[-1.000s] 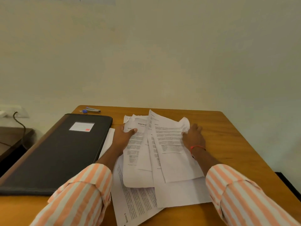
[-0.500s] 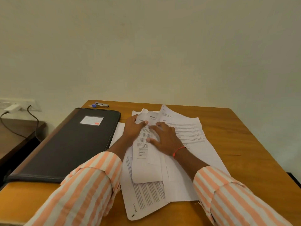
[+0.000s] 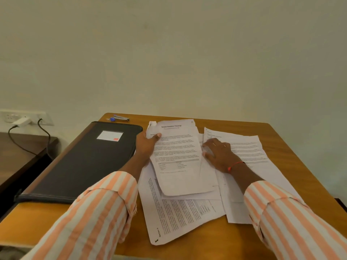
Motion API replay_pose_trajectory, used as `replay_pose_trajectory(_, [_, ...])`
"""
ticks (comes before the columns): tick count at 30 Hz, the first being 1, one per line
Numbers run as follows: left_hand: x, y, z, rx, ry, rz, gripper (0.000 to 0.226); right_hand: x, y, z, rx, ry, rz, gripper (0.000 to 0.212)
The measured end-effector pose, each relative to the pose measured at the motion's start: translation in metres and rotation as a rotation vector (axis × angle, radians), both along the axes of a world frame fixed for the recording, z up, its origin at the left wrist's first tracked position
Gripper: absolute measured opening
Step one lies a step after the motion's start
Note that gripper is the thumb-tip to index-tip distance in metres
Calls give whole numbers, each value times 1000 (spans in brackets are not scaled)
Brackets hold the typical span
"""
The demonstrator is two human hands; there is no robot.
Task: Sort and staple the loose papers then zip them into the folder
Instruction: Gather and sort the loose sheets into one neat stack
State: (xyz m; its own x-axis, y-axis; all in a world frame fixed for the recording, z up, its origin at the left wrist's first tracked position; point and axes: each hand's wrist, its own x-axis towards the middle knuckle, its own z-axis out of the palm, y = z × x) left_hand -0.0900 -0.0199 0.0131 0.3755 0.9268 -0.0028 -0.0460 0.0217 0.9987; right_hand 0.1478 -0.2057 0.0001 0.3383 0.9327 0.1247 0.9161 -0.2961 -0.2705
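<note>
Loose printed papers (image 3: pixel 180 211) lie in an untidy overlapping pile on the wooden table (image 3: pixel 281 139). My left hand (image 3: pixel 147 145) pinches the left edge of the top sheet (image 3: pixel 178 156), a transcript page raised slightly off the pile. My right hand (image 3: pixel 218 153) rests flat with spread fingers on the sheets to the right of it. A black zip folder (image 3: pixel 84 162) with a white label lies closed along the table's left side. A small stapler (image 3: pixel 121 118) with a blue end sits at the far left corner behind the folder.
A darker side table (image 3: pixel 20 147) stands lower to the left, with black cables running up to a wall socket (image 3: pixel 22 117). A plain wall rises right behind the table's far edge. Bare wood shows at the table's right side and near edge.
My left hand has lifted the transcript sheet free at the top of the pile. My right hand slid right, off that sheet and onto the papers beside it.
</note>
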Motion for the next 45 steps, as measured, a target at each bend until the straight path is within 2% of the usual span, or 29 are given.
replay_pose_trajectory(2, [-2, 3, 7, -31, -31, 19, 27, -13, 14, 9, 192, 122, -83, 52])
replay_pose_trajectory(4, [-5, 7, 15, -58, -62, 62, 30, -26, 29, 21, 318, 401, -127, 62])
replay_pose_trajectory(6, [-10, 15, 26, -99, -128, 110, 38, -39, 41, 31, 353, 688, -76, 50])
replay_pose_trajectory(8, [-14, 27, 36, -106, -187, 166, 49, -44, 52, 39, 426, 783, -52, 25])
replay_pose_trajectory(9, [-17, 33, 41, -91, -236, 167, 51, -46, 58, 42, 509, 797, -59, 15])
replay_pose_trajectory(11, [-19, 38, 51, -88, -365, 102, 49, -45, 64, 49, 679, 821, -138, 11])
replay_pose_trajectory(13, [-18, 33, 58, -117, -351, 27, 48, -36, 63, 55, 833, 823, -300, 25])
replay_pose_trajectory(14, [-18, 28, 58, -116, -269, 11, 46, -27, 58, 55, 884, 805, -393, 28])
replay_pose_trajectory(16, [-14, 20, 43, -45, 1, 13, 35, -2, 39, 49, 871, 745, -581, 16])
replay_pose_trajectory(18, [-9, 12, 16, 91, 339, -24, 26, 23, 12, 37, 744, 704, -746, 27])
replay_pose_trajectory(20, [-5, 2, -6, 200, 588, -57, 33, 41, -14, 23, 668, 668, -836, 34])
replay_pose_trajectory(24, [9, -17, -13, 406, 871, -37, 52, 60, -40, 4, 716, 690, -883, 35])
replay_pose_trajectory(26, [16, -20, -10, 442, 968, -53, 59, 60, -45, 0, 729, 718, -890, 35])
replay_pose_trajectory(32, [22, -22, -20, 401, 928, -1, 32, 59, -45, -6, 717, 691, -848, 29])
replay_pose_trajectory(41, [19, -17, -27, 305, 810, 66, 22, 53, -44, -6, 706, 649, -819, 23])
replay_pose_trajectory(45, [20, -15, -20, 291, 623, 126, 14, 49, -39, -1, 691, 697, -769, 29])
